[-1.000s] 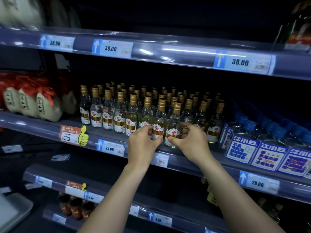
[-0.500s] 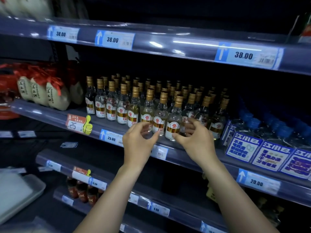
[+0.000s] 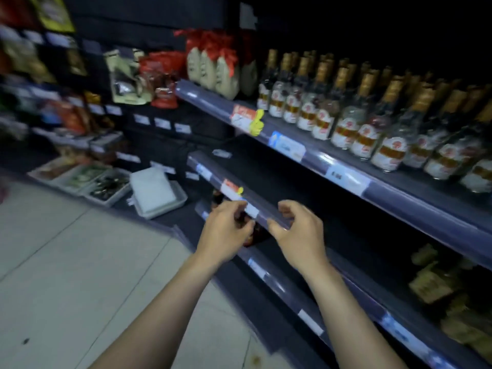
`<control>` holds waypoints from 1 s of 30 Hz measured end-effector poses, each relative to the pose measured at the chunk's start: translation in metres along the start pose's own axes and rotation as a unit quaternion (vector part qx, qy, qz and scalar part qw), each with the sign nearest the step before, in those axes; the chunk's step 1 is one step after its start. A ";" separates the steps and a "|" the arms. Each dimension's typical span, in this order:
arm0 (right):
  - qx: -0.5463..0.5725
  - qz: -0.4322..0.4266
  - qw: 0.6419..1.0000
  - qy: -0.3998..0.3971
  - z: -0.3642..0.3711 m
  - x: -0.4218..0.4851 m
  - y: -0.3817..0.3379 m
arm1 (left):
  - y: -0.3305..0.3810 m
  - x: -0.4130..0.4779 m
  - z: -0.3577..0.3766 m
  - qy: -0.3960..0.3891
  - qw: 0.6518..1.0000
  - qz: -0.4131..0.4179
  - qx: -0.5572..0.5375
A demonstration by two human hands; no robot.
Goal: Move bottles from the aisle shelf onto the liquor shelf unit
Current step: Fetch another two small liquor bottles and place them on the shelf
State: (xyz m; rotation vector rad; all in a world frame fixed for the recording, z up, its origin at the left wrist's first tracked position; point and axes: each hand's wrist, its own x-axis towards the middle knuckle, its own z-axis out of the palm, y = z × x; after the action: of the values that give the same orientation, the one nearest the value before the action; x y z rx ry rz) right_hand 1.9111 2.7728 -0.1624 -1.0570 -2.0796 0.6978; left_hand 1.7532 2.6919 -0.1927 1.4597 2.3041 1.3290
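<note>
Now my left hand (image 3: 226, 233) and right hand (image 3: 300, 235) hover side by side with fingers loosely curled around nothing, in front of the lower shelf's front edge (image 3: 266, 209). Gold-capped clear liquor bottles (image 3: 354, 129) stand in packed rows on the shelf above (image 3: 399, 190), along its front edge toward the right. Cream pouches with red ties (image 3: 213, 65) sit at that shelf's left end.
</note>
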 end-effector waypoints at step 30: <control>-0.079 -0.266 0.659 -0.699 0.632 -0.446 -0.499 | -0.441 -0.561 -0.572 0.184 0.743 -0.641 0.055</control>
State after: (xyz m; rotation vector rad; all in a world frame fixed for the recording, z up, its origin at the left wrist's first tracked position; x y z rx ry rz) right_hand 1.3800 2.0435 -0.3458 0.4111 -3.5139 1.1985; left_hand 1.4646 1.8380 -0.3488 -0.5930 2.5935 0.9665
